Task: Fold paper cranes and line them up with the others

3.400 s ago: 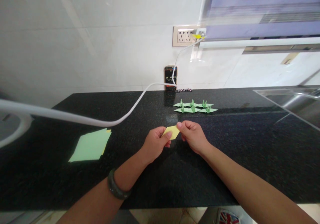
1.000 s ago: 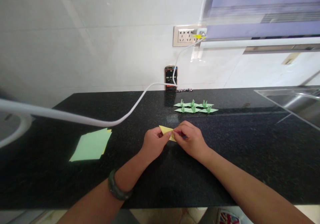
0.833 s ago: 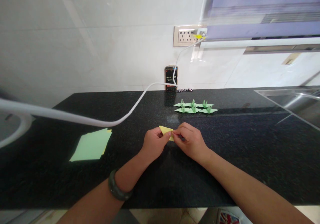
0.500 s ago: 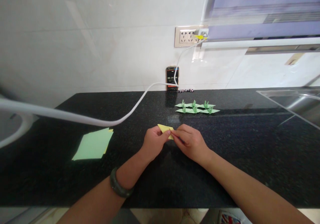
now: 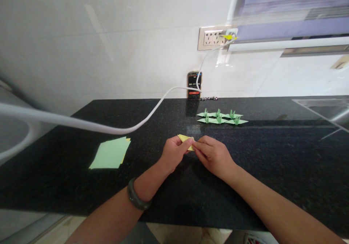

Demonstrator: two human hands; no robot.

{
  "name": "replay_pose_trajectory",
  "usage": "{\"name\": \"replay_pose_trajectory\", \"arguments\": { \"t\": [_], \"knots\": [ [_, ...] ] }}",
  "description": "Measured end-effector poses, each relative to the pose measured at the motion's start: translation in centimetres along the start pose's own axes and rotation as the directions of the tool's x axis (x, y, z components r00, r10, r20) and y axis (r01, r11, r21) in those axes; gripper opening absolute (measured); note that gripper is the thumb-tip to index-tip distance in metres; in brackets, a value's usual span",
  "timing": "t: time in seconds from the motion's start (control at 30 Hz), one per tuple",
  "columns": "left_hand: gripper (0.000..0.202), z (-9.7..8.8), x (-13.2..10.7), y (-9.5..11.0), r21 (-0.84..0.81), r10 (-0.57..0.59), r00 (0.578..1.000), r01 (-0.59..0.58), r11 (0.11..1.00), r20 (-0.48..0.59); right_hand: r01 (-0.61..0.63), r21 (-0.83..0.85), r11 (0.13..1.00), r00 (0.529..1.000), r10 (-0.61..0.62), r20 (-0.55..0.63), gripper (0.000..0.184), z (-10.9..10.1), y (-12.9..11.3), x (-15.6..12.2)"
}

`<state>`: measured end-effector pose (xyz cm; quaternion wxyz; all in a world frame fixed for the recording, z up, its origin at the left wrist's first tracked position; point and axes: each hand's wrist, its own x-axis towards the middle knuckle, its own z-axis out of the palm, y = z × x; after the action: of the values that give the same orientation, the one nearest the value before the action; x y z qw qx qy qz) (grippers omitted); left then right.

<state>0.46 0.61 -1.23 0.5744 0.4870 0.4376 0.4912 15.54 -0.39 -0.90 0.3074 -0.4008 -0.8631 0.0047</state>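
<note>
A small piece of folded yellow paper (image 5: 184,138) is held above the dark counter, partly covered by fingers. My left hand (image 5: 174,152) pinches it from the left, thumb on top. From the right, my right hand (image 5: 214,152) presses its fingertips on the paper's right end, close to the left thumb. Beyond my hands, several green paper cranes (image 5: 219,120) stand in two rows. Left of my hands lies a stack of square paper (image 5: 110,154), green on top with yellow edges showing beneath.
A phone (image 5: 194,85) with a timer display leans on the wall behind a white cable (image 5: 147,117), which runs across the view to a wall socket (image 5: 211,38). A beaded string (image 5: 209,98) lies by the phone. At the right is a metal sink (image 5: 324,107).
The view has shifted, so the scene sits further right in the picture. My left thumb has slid toward the paper's right end, and less of the paper shows between my fingers.
</note>
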Motion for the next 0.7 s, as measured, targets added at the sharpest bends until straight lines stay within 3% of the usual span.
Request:
{"name": "replay_pose_trajectory", "arguments": {
  "t": [0.13,0.27,0.5,0.7],
  "knots": [
    [0.024,-0.3,0.0,-0.1,0.046,0.008,1.000,-0.008,0.999,-0.009,-0.038,0.142,0.989,0.998,0.045,-0.043,0.020,0.0,-0.2,0.2],
    [0.027,-0.5,-0.1,-0.1,0.050,0.009,1.000,-0.009,0.999,0.002,-0.149,0.335,0.930,0.967,0.208,-0.146,0.017,-0.1,-0.3,0.6],
    [0.027,-0.5,-0.3,0.1,0.066,0.007,0.999,-0.010,0.998,0.054,-0.312,0.462,0.830,0.909,0.403,-0.110,0.011,1.0,0.1,0.7],
    [0.024,-0.4,-0.4,0.2,0.055,0.015,0.998,-0.018,0.998,0.059,-0.289,0.501,0.816,0.940,0.341,-0.012,0.014,1.1,0.4,0.6]
  ]
}}
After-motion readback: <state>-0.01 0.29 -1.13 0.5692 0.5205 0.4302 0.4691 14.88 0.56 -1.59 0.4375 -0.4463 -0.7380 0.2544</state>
